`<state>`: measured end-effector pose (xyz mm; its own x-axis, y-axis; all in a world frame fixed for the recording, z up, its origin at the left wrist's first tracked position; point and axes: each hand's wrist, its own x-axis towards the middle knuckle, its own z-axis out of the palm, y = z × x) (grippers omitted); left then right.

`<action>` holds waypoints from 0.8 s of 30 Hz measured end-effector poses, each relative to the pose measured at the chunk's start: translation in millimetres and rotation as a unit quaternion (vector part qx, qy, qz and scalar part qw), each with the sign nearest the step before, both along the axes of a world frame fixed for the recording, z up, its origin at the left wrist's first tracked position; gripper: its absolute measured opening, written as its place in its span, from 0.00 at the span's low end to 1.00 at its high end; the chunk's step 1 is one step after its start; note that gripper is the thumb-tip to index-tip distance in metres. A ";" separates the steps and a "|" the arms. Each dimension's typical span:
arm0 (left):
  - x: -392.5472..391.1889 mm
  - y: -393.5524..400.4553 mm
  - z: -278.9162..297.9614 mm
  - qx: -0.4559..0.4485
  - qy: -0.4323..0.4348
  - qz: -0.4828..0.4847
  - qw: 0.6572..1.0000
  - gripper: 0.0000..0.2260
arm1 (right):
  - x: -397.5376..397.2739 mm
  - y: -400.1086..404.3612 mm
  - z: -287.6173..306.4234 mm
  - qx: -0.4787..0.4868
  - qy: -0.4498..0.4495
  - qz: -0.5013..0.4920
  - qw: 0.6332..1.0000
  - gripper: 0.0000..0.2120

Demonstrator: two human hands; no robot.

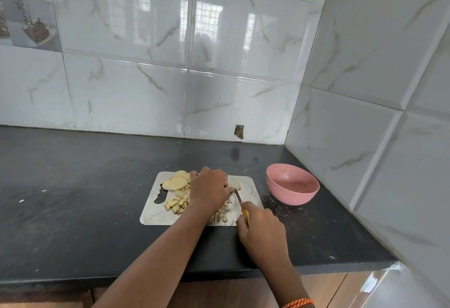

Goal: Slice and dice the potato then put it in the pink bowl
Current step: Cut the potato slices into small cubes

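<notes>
A steel cutting board (153, 212) lies on the black counter. Several potato slices (175, 183) are stacked at its far left, and diced potato pieces (176, 205) lie in the middle and near edge. My left hand (210, 189) holds down a potato slice (235, 183) with curled fingers. My right hand (261, 231) grips a yellow-handled knife (239, 199), its blade touching the slice beside my left fingers. The pink bowl (292, 184) stands right of the board, holding only a few crumbs.
The black counter (85, 198) ends at a tiled back wall and a tiled right wall (365, 137) close behind the bowl. Small potato scraps speckle the counter around the board. The counter's front edge runs below my forearms.
</notes>
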<state>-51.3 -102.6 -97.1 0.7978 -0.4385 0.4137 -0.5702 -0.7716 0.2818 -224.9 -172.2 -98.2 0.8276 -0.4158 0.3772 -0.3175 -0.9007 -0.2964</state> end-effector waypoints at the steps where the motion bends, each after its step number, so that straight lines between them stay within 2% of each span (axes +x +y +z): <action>1: -0.1 0.6 0.3 0.001 -0.002 0.004 1.000 0.11 | -3.3 0.3 -0.2 0.001 -0.003 -0.004 1.000 0.11; 10: 3.2 2.3 0.4 -0.023 0.033 -0.015 0.999 0.10 | 12.8 -7.3 5.6 0.047 -0.086 -0.021 0.995 0.20; 24: 5.4 3.5 0.9 -0.033 0.046 -0.015 0.998 0.08 | 55.1 -15.7 8.2 -0.007 -0.002 0.008 1.000 0.13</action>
